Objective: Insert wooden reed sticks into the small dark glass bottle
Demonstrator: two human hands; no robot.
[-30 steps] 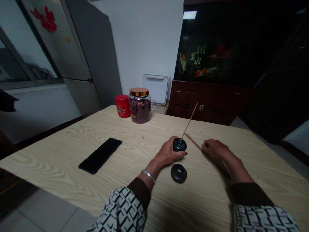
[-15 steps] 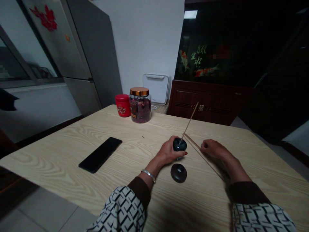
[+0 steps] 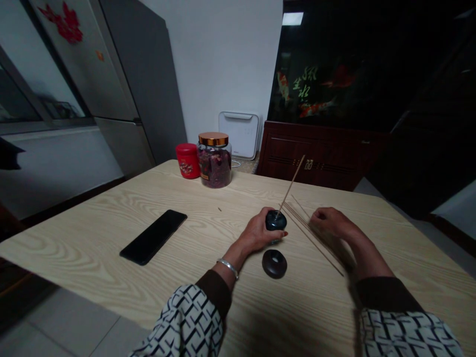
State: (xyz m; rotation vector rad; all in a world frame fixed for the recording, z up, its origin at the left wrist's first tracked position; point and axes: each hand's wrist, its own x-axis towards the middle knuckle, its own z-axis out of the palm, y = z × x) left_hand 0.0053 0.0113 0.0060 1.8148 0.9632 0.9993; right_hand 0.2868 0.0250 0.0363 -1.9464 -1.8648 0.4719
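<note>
My left hand (image 3: 256, 230) is wrapped round a small dark glass diffuser bottle (image 3: 275, 224) that stands on the table. One thin reed stick (image 3: 292, 184) leans up to the right out of the bottle's mouth. Just in front of the bottle lies a dark ring-shaped cap (image 3: 274, 267) with a hole in its middle. To the right, my right hand (image 3: 330, 223) is closed in a pinch on a thin reed stick (image 3: 300, 206), whose far end points up and left. More loose reed sticks (image 3: 310, 237) lie slantwise on the table between the bottle and this hand.
A black phone (image 3: 154, 238) lies left on the wooden table (image 3: 92, 228). At the back edge stand a red canister (image 3: 188, 162) and a glass jar (image 3: 215, 167) of dried flowers with a copper lid. Behind are a white box-like appliance (image 3: 240, 135) and a fish tank (image 3: 334, 64).
My right hand has lifted one reed stick away from the others, slightly up and to the right. My left hand still holds the bottle in place.
</note>
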